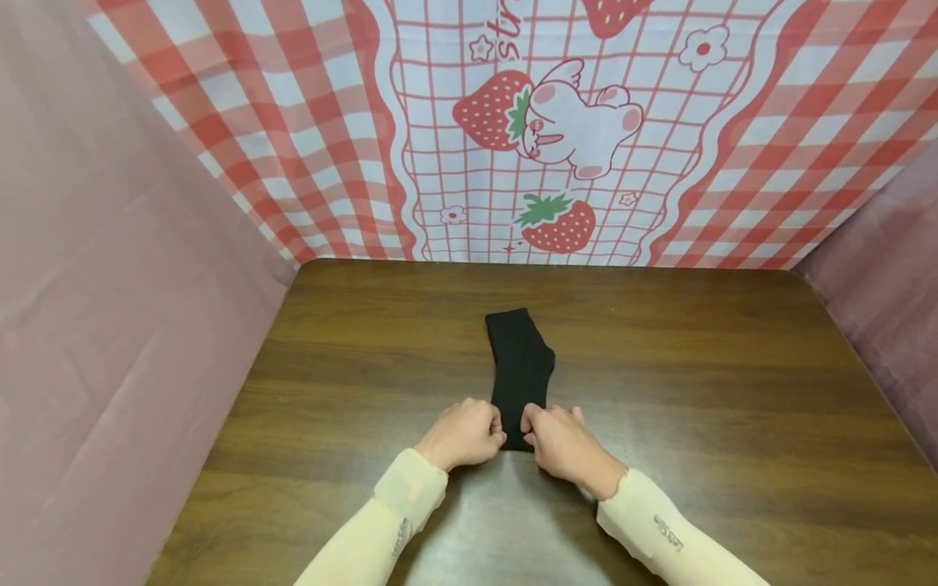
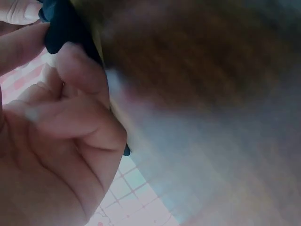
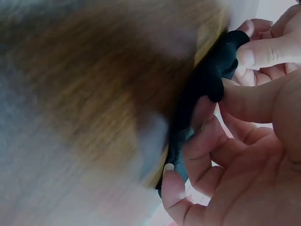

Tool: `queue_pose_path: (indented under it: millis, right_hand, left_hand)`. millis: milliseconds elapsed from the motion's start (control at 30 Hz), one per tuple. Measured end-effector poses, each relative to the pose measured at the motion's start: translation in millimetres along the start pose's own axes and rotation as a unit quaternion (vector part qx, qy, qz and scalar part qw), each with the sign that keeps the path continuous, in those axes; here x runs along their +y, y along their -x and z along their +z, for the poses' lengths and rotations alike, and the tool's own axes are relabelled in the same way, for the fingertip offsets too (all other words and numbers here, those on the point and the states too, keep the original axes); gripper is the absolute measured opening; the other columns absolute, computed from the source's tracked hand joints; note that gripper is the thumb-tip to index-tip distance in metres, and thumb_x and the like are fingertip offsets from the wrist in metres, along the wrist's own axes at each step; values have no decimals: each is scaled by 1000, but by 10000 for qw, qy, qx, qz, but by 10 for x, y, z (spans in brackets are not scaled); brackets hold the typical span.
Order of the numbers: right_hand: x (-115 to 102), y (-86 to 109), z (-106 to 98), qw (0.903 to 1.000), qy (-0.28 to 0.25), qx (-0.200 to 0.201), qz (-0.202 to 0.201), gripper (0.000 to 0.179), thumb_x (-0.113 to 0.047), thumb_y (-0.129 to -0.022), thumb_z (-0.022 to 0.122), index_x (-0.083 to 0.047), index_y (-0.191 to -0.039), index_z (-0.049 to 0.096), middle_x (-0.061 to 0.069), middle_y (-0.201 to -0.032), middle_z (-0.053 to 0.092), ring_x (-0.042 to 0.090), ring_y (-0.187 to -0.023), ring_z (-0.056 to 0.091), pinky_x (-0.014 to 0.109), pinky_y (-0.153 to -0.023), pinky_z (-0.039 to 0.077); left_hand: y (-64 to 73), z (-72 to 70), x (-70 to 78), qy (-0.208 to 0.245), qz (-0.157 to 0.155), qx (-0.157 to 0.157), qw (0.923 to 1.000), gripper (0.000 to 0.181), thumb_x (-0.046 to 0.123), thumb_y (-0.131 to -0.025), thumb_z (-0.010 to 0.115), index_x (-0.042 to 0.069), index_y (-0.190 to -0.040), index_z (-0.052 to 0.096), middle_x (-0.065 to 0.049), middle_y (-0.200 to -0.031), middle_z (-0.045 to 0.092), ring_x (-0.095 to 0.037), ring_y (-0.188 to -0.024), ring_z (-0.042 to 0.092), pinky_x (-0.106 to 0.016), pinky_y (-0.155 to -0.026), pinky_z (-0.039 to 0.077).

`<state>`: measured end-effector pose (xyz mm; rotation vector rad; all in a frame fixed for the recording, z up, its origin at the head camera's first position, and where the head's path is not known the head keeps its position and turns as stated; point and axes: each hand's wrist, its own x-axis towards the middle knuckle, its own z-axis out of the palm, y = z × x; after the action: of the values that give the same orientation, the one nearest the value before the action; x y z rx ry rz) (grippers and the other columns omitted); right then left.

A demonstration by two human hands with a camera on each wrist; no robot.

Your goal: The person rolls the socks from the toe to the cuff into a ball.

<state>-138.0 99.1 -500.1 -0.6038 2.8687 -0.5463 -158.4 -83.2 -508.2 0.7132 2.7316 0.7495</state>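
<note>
A black sock (image 1: 519, 358) lies flat on the brown wooden table, its far end pointing away from me and its heel bulging to the right. At the near end, my left hand (image 1: 466, 432) pinches the left edge between thumb and fingers. My right hand (image 1: 563, 443) pinches the right edge of the same end. Seen from the right wrist, the sock (image 3: 207, 75) bunches up between the thumb and fingers of the right hand (image 3: 240, 150). In the left wrist view the fabric (image 2: 70, 28) comes out between the fingertips of the left hand (image 2: 66, 122).
The wooden table (image 1: 352, 342) runs back to a red-and-white checked cloth (image 1: 322, 122) with strawberry prints. Plain pinkish cloth (image 1: 132, 285) hangs along the left side, and another pink cloth (image 1: 887, 268) along the right.
</note>
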Motion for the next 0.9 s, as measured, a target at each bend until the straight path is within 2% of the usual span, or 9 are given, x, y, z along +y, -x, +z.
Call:
queue_pose_path:
  millis: [200,333,467,600,767,900]
  right_hand:
    - [15,-7,12,9998,5,206,-23,18,-6,-87,74,-16,-82,60,-8,-78,58,15,-71,50,38,-65,32]
    - [35,-1,40,9991,103,397,-120,21,-7,-84,77,-17,-79,59,-8,-77,51,15,-71,49,37,-64,33]
    - [32,41,99,9960,415,696,-374,23,-7,-82,79,-17,-76,60,-7,-75,47,15,-70,48,35,-62,32]
    - [13,86,158,9916,590,964,-628,20,-6,-81,79,-17,-74,64,-7,-74,51,16,-70,50,35,-63,32]
    - [-10,109,144,9892,661,1056,-776,15,-4,-80,77,-14,-75,69,-5,-73,54,17,-69,51,35,-63,32]
    - [-6,141,92,9881,651,1062,-903,8,-4,-76,75,-10,-80,72,-1,-76,57,19,-71,54,36,-64,32]
  left_hand:
    - [-2,12,11,48,-315,140,9994,21,17,-85,69,19,-68,57,8,-61,52,-10,-52,49,-28,-49,41]
    - [18,35,41,-288,-380,243,9986,22,20,-85,73,20,-76,53,7,-69,50,-12,-58,48,-30,-52,41]
    - [48,96,111,-772,-82,471,9959,20,14,-83,70,22,-75,54,7,-75,45,-11,-61,46,-29,-51,39]
    - [64,137,156,-994,233,630,9928,20,6,-80,66,23,-72,60,10,-75,47,-9,-61,48,-27,-50,39]
    - [63,138,162,-1124,336,772,9901,19,4,-79,66,22,-72,66,11,-74,53,-9,-64,54,-27,-51,42]
    - [85,123,167,-1263,594,1077,9843,18,5,-76,67,22,-72,68,11,-72,56,-10,-62,56,-27,-49,43]
